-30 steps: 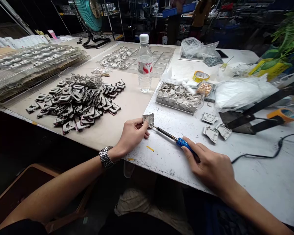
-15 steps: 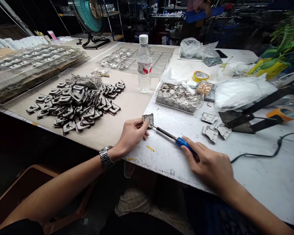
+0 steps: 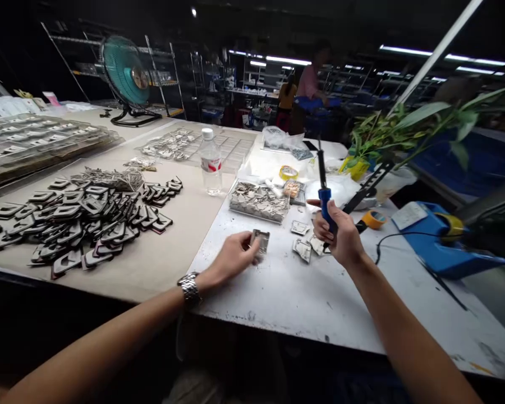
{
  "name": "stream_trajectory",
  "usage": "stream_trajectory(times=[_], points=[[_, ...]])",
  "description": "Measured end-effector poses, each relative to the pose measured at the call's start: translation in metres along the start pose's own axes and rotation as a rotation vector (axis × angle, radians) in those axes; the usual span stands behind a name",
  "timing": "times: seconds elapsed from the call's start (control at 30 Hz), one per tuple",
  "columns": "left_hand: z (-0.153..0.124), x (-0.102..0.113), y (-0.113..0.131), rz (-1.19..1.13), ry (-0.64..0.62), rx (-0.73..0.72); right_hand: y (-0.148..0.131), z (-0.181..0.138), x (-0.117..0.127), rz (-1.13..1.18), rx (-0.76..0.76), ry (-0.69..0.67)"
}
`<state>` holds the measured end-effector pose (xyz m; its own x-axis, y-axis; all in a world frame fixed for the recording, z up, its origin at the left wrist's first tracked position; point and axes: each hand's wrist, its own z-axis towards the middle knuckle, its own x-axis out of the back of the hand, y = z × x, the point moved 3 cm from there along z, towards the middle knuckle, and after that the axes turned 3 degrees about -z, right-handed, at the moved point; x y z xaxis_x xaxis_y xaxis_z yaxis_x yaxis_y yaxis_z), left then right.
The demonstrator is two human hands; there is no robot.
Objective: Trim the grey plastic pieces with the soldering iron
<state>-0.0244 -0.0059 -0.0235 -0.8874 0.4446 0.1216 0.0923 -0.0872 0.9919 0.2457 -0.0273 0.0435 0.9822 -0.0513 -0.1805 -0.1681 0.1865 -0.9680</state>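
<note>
My left hand point(image 3: 234, 257) pinches a small silver metal plate point(image 3: 261, 241) just above the white table point(image 3: 294, 303); a metal watch sits on that wrist. My right hand point(image 3: 338, 233) is closed round the blue handle of a soldering iron point(image 3: 323, 185), held upright with its dark tip pointing up, to the right of the plate and apart from it. A few loose metal plates point(image 3: 302, 246) lie on the table between my hands.
A clear box of metal pieces point(image 3: 258, 201) and a water bottle point(image 3: 211, 168) stand behind my hands. A heap of dark frames point(image 3: 84, 216) covers the left mat. A blue stand point(image 3: 446, 247), tape roll point(image 3: 373, 219), plant point(image 3: 387, 126) and fan point(image 3: 124, 73) are around. People stand far back.
My right hand lifted the soldering iron off the plate and swung it upright to the right. My head rose, so the view shows more of the room. My left hand keeps the plate.
</note>
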Motion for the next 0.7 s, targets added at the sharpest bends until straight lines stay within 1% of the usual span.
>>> stream_trajectory(times=[0.03,0.1,0.2,0.27,0.3,0.37,0.4,0.47,0.5,0.57,0.6,0.63,0.7], points=[[0.009,-0.015,0.001,-0.023,-0.055,0.007,0.0,0.002,0.007,0.065,0.002,0.014],[0.028,-0.043,0.003,0.001,-0.111,0.008,0.002,0.0,0.019,0.161,0.001,0.034],[0.053,-0.071,0.007,0.203,-0.093,-0.071,0.009,-0.006,0.03,0.252,-0.025,0.049],[0.063,-0.079,0.01,0.359,-0.042,-0.119,0.012,-0.008,0.033,0.289,-0.049,0.051],[0.066,-0.079,0.012,0.433,-0.009,-0.137,0.013,-0.008,0.033,0.298,-0.058,0.049],[0.063,-0.072,0.021,0.565,0.069,-0.195,0.015,-0.008,0.034,0.292,-0.067,0.042],[0.055,-0.066,0.029,0.609,0.114,-0.239,0.016,-0.007,0.035,0.277,-0.063,0.042],[0.026,-0.051,0.056,0.616,0.205,-0.35,0.016,-0.006,0.037,0.239,-0.047,0.056],[0.004,-0.043,0.075,0.577,0.251,-0.404,0.016,-0.006,0.038,0.22,-0.038,0.068],[-0.054,-0.031,0.117,0.438,0.319,-0.463,0.016,-0.005,0.04,0.18,-0.027,0.089],[-0.086,-0.026,0.138,0.395,0.376,-0.459,0.015,-0.005,0.04,0.158,-0.023,0.091],[-0.119,-0.022,0.156,0.372,0.42,-0.42,0.015,-0.005,0.04,0.136,-0.021,0.091],[-0.183,-0.017,0.184,0.378,0.521,-0.372,0.013,-0.006,0.039,0.098,-0.019,0.097]])
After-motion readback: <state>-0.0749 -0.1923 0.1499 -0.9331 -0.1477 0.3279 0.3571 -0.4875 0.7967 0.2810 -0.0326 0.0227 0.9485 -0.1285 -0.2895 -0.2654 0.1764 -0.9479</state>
